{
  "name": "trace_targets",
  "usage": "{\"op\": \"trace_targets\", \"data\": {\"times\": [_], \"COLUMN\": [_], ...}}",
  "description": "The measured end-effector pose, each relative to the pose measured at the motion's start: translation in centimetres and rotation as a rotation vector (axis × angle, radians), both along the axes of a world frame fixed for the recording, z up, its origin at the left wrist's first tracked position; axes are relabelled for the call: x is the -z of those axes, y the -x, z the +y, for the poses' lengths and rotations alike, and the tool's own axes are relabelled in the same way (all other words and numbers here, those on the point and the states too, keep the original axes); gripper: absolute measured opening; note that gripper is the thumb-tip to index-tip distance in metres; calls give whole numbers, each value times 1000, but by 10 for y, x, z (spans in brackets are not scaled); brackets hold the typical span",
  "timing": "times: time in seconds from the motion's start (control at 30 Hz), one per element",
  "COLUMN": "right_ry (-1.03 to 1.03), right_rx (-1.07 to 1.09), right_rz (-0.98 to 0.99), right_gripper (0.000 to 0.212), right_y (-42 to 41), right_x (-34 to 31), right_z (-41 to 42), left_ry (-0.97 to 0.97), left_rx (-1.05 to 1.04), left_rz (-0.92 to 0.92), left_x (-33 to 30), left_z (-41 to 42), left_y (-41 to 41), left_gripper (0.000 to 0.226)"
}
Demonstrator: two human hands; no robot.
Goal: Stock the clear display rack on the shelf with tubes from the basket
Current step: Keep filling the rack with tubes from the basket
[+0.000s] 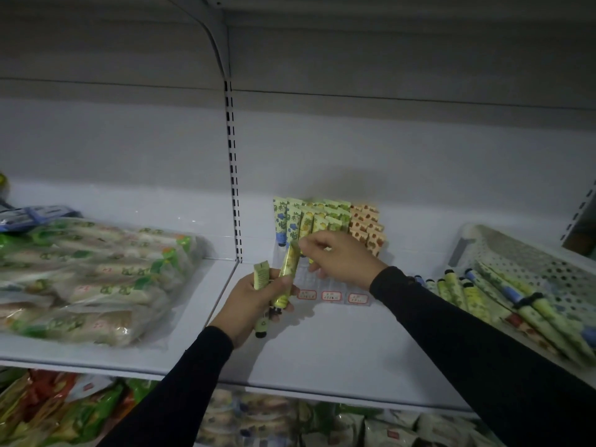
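Nearest, on the lower shelf (290,424), packaged goods are seen in dim light. Above it, over the white shelf (338,356), two tubes (261,275) are gripped in the left hand (254,304), fingers curled round them, caps pointing down toward the wrist. One of these, a yellow tube (288,272), is tilted up to the right, and its upper end is pinched by the fingertips of the right hand (338,258), which is reached in just above the rack (325,285). The clear rack is stood on the shelf behind the hands; three red-bordered labels (331,296) are shown along its front edge and its front cells are seen unfilled. At its back, upright tubes are packed in rows: green and blue ones (292,221) on the left, orange ones (367,227) on the right. At the right, a white perforated basket (516,253) is tilted on the shelf, with many more tubes (516,301) lying in it. At the left, bagged packets (90,272) are piled on the shelf
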State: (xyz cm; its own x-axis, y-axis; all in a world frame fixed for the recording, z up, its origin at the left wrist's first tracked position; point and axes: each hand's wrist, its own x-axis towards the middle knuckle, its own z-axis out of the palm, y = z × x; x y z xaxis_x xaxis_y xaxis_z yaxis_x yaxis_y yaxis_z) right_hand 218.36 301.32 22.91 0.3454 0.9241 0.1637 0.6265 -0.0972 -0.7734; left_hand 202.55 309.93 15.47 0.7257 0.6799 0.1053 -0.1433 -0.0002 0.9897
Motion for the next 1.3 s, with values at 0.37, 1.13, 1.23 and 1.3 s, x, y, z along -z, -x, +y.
{"op": "trace_targets", "data": {"times": [0.37, 1.13, 1.23, 1.3], "right_ry": [-59, -320, -302, -280], "right_rx": [-23, 423, 410, 410], "right_rz": [259, -467, -493, -508], "right_gripper": [18, 30, 30, 31], "right_y": [-8, -27, -25, -25], "right_x": [-4, -15, -9, -3], "right_z": [-9, 41, 48, 51], "left_ry": [49, 108, 97, 92], "left_rx": [100, -343, -331, -326], "left_rz": [37, -73, -69, -63], "left_x": [-3, 35, 36, 36], "left_z": [-5, 37, 37, 37], "left_y": [-2, 5, 5, 5], "left_gripper": [31, 13, 12, 12]}}
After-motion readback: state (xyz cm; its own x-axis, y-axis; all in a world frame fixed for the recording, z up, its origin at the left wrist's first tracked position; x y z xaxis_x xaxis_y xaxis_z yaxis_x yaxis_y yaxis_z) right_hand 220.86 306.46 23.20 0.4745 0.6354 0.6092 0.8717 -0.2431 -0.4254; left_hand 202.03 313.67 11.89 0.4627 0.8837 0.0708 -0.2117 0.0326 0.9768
